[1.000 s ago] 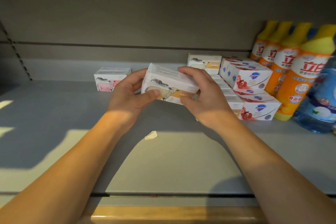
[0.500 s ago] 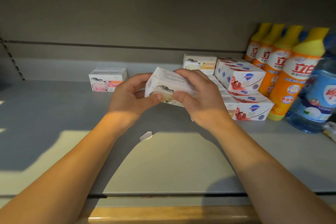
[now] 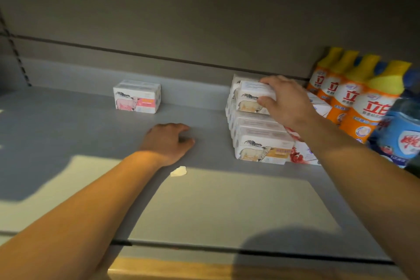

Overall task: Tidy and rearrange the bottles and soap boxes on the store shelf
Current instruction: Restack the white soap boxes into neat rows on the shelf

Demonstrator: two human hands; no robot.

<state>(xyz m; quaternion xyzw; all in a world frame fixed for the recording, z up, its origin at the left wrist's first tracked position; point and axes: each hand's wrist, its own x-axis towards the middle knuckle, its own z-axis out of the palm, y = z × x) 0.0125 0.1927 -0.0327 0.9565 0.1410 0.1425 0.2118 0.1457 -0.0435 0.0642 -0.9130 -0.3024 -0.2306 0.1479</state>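
Observation:
My right hand (image 3: 286, 102) grips a white soap box with a sheep picture (image 3: 250, 98), set on top of a row of like boxes (image 3: 261, 145) at the right of the grey shelf (image 3: 204, 200). My left hand (image 3: 168, 143) rests on the shelf with loosely curled fingers and holds nothing. A soap box with a pink sheep (image 3: 136, 96) stands alone at the back, left of centre. Orange bottles with yellow caps (image 3: 354, 98) line the far right, with a blue bottle (image 3: 400, 136) in front of them.
Red-and-white soap boxes (image 3: 304, 154) lie between the sheep boxes and the bottles, partly hidden by my right arm. A small white scrap (image 3: 178, 171) lies on the shelf near my left wrist. The shelf's front edge (image 3: 227, 248) runs below.
Both hands held the sheep box in mid-air before. Now my right hand alone has carried it right onto the stack, and my left hand has let go and dropped to the shelf.

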